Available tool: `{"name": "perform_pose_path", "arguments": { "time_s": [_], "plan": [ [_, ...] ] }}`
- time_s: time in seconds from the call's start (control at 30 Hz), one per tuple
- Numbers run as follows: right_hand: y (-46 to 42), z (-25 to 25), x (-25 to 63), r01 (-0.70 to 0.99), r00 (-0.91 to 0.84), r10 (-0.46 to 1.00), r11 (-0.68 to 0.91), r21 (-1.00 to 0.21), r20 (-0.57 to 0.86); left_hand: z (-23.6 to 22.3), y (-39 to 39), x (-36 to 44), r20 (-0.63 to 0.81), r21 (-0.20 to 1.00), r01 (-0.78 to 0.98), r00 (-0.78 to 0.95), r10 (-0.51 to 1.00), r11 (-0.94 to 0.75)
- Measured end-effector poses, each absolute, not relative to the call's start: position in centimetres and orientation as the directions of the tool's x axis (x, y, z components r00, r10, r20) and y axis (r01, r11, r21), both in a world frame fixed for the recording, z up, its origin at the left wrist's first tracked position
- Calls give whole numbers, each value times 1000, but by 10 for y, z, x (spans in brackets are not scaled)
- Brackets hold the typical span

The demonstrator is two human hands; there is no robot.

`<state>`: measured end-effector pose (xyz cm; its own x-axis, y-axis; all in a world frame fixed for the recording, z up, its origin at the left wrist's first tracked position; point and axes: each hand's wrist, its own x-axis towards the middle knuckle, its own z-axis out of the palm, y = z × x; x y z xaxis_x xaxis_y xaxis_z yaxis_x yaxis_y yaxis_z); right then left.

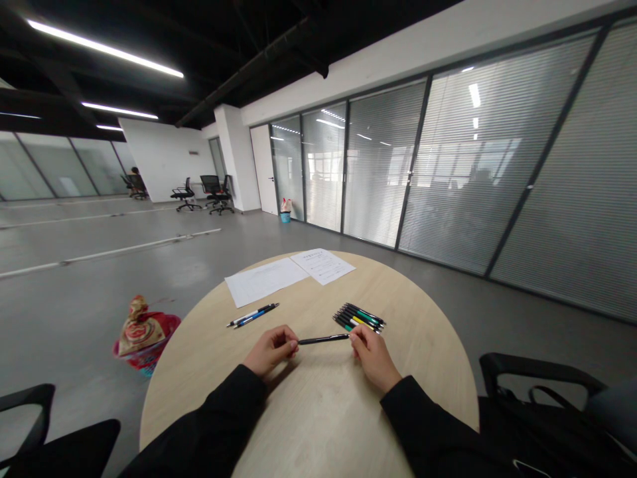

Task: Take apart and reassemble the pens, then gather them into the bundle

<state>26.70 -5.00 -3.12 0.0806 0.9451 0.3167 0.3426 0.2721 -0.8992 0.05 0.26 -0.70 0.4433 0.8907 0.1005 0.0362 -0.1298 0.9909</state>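
A black pen (324, 339) lies level between my two hands, just over the round wooden table (308, 425). Its left end is pinched in the closed fingers of my left hand (273, 350). My right hand (374, 355) grips the other end between thumb and fingers. Beyond my right hand, a row of several pens (359, 317) lies side by side, with green, yellow, white and black parts. Past my left hand are two more pens, a blue pen (253, 316) and a white pen (247, 315), close together.
Two printed paper sheets, a left sheet (266, 280) and a right sheet (323, 265), lie at the table's far side. A bin with a bag (144, 335) stands on the floor at left. Black chairs (542, 372) flank the table; glass partitions (448, 159) line the right.
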Motion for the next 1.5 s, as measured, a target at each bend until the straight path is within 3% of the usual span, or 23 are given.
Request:
{"name": "perform_pose_path", "arguments": {
  "time_s": [1.5],
  "plan": [
    [-53, -24, 266, 420, 43, 925, 325, -847, 376, -5, -2, 3, 97, 991, 35, 438, 894, -125]
  ]
}}
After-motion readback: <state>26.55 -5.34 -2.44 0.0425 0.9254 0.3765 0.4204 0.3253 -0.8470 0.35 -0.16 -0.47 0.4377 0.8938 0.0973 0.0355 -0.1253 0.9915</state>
